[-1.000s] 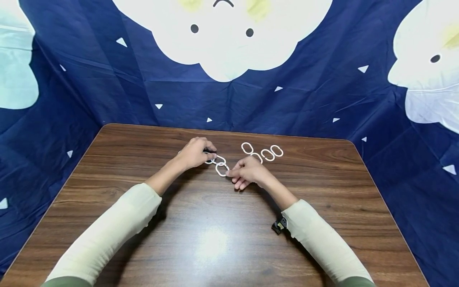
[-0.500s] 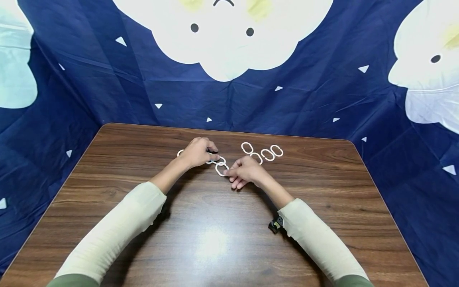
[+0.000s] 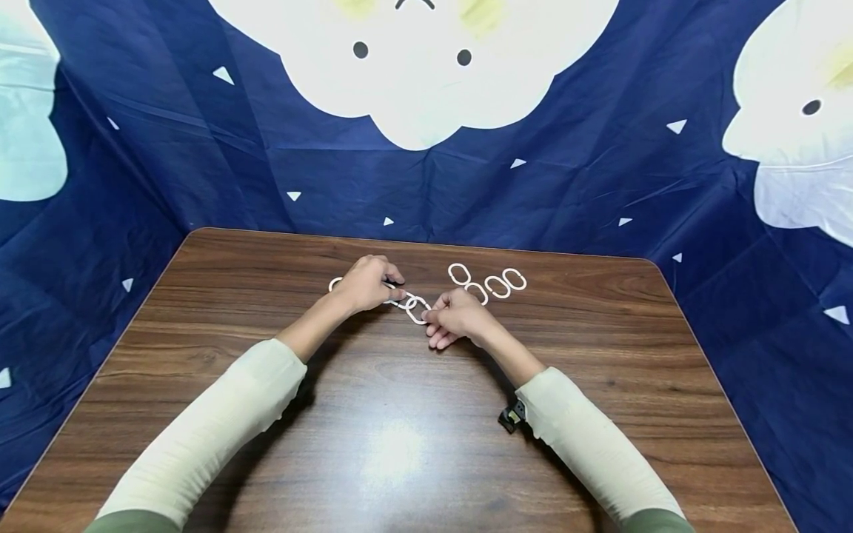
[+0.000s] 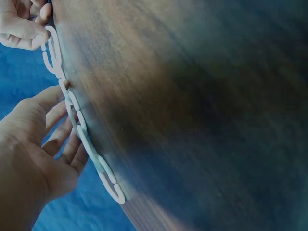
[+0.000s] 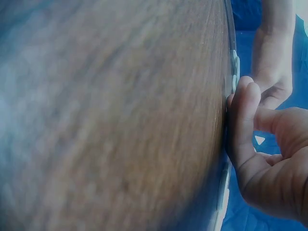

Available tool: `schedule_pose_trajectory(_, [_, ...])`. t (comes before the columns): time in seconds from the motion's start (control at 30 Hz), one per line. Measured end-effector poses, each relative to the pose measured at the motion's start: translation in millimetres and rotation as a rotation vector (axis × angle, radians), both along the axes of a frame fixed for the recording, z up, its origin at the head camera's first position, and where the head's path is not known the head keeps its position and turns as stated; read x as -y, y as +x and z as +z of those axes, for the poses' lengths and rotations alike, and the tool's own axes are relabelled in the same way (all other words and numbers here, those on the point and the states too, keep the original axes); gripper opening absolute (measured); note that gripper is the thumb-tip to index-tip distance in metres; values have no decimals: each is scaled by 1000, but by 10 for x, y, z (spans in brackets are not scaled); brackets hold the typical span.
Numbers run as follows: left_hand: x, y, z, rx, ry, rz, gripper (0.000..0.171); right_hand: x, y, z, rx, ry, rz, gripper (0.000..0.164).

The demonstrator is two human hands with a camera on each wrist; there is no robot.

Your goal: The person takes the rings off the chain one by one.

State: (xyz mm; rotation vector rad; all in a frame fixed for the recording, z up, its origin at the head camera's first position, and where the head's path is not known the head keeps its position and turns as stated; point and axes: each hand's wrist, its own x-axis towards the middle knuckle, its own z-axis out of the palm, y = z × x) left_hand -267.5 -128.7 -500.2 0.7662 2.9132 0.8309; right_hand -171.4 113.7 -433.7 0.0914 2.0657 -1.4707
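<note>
A chain of several white oval links (image 4: 88,146), some with a visible gap in the rim, lies on the wooden table. My left hand (image 3: 365,285) is spread over its middle, thumb on the near side and fingers beyond, holding it; the hand covers some links in the head view. At the chain's right end, my right hand (image 3: 460,314) pinches the edge of the last link (image 3: 417,323) between thumb and finger. That link passes through its neighbour. In the right wrist view, my right fingers (image 5: 243,120) hide the pinched link.
Several loose white links (image 3: 454,265) lie behind and right of my right hand, near the table's back edge. The brown wooden table (image 3: 300,451) extends toward me. A dark blue cloth (image 3: 373,185) with cloud prints hangs behind and beside it.
The end link has swung up and to the right with my right hand, drawing the chain straighter. My left hand has shifted slightly right, uncovering the chain's left end.
</note>
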Motion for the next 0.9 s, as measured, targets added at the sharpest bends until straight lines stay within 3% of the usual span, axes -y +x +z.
schedule_pose_trajectory(0.3, [36,162,176,10,69,-27,19,-44,-5,-6,-7,-22,-24,12])
schedule_pose_trajectory(0.53, [61,60,19,-41,7,-61,14,-56,-17,12,-29,-42,-49,10])
schedule_pose_trajectory(0.73, [63,73,-13,-101,21,-80,4,-55,-42,16,-60,-60,-56,8])
schedule_pose_trajectory(0.83, [26,205,194,-73,28,-89,6,-57,-45,17,-74,-66,-57,8])
schedule_pose_trajectory(0.9, [15,238,227,-71,51,-91,6,-59,-44,18,-84,-69,-58,8])
